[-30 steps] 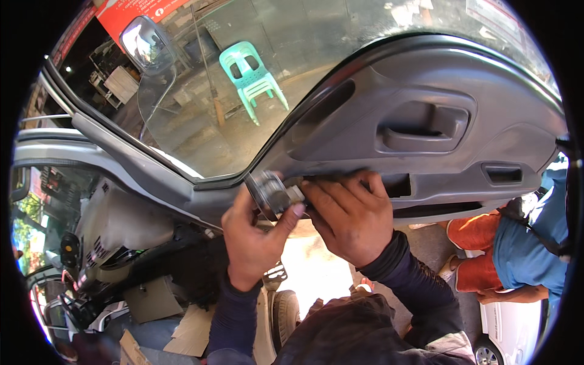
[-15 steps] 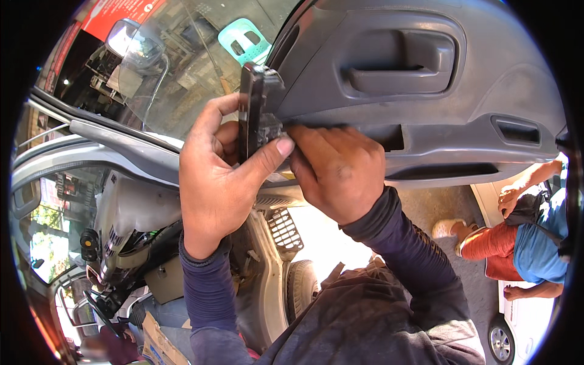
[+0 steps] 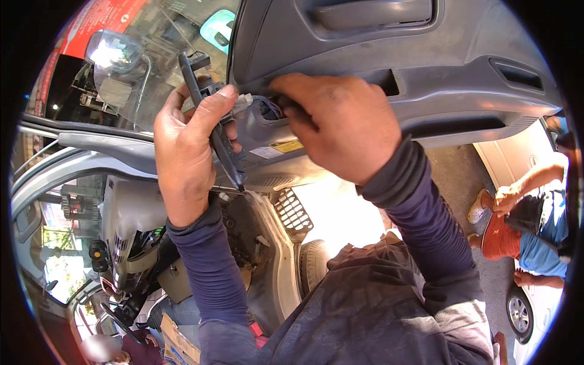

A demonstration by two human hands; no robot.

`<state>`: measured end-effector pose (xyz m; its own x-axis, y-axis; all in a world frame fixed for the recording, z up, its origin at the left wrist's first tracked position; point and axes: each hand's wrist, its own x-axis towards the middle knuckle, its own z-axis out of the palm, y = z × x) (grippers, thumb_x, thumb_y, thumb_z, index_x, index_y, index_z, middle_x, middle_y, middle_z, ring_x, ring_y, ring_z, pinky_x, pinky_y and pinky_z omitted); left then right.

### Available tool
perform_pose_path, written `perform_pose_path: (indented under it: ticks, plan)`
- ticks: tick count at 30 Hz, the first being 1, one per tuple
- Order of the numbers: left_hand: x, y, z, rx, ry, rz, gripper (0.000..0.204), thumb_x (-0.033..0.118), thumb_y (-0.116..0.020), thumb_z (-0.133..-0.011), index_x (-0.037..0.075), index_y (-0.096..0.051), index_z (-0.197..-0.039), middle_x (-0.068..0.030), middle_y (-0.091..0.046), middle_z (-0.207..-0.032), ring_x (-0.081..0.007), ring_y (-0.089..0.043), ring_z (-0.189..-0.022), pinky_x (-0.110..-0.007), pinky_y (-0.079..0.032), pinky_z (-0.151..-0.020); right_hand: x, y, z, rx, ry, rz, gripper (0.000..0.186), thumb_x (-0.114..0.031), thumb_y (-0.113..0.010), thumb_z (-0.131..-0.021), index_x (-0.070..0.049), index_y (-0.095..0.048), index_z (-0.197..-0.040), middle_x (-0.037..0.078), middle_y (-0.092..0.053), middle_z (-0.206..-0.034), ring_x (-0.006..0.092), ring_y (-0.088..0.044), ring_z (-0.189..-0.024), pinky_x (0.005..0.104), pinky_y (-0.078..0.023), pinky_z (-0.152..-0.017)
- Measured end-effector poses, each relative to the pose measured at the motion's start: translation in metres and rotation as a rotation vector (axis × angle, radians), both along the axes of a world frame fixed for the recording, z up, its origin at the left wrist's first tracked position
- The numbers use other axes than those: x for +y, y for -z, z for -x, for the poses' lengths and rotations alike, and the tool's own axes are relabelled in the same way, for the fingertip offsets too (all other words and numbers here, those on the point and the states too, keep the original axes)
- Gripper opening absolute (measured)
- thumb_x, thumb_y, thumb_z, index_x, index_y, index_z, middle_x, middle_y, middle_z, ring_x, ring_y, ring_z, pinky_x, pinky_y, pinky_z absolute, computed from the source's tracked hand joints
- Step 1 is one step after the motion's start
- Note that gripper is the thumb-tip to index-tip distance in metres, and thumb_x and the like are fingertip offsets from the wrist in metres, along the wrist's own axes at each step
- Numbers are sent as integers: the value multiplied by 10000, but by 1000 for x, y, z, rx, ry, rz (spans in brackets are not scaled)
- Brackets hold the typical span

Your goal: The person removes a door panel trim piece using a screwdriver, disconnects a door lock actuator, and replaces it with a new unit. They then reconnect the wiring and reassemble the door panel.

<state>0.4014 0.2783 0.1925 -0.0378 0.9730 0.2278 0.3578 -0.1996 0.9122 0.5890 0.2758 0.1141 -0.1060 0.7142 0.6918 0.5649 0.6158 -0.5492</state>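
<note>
My left hand (image 3: 182,146) grips a long black plastic switch piece (image 3: 228,164), which stands at a slant, with a pale connector (image 3: 243,101) on its right side. Coloured wires (image 3: 267,105) run from there toward an opening in the grey door panel (image 3: 377,52). My right hand (image 3: 340,128) is beside the wires, fingers curled over the panel; what its fingertips hold, if anything, is hidden. A yellow sticker (image 3: 286,146) is on the door below the wires.
The door window (image 3: 128,79) and mirror (image 3: 109,48) are at upper left, a green chair (image 3: 216,27) beyond. Below left are the dashboard (image 3: 134,201) and another person (image 3: 140,350). A person in blue (image 3: 541,243) stands at right beside a white car (image 3: 499,158).
The switch piece has moved left and tilted from nearly upright, exposing connector and wires. My right hand has moved up the panel. The person at right has shifted slightly.
</note>
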Motion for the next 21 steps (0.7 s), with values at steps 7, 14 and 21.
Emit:
perform_pose_path:
  ticks: [7, 14, 21]
  plan:
    - [-6, 4, -4, -27, 2, -57, 572, 163, -831, -865, -94, -525, -1275, -105, -699, -855, -121, -625, -625, -268, -527, -547, -12, -1, -22, -52, 72, 24, 224, -69, -661, -874, -53, -719, -1090, 167, -730, -889, 399, -692, -820, 470, -545, -735]
    - [-12, 8, -24, -31, 144, -236, 622, 82, -854, -863, -46, -485, -1347, -131, -729, -983, -145, -705, -865, -273, -563, -799, -18, 5, -40, -98, 7, -41, 216, -19, -699, -795, -57, -725, -1006, 111, -727, -920, 329, -654, -800, 429, -523, -783]
    - [-13, 0, -37, -40, 64, -179, 615, 103, -853, -872, -40, -486, -1343, -109, -718, -977, -138, -699, -863, -268, -560, -798, -9, 6, -42, 162, -18, -153, 324, 63, -712, -726, -18, -716, -1039, 136, -742, -982, 287, -708, -815, 357, -560, -720]
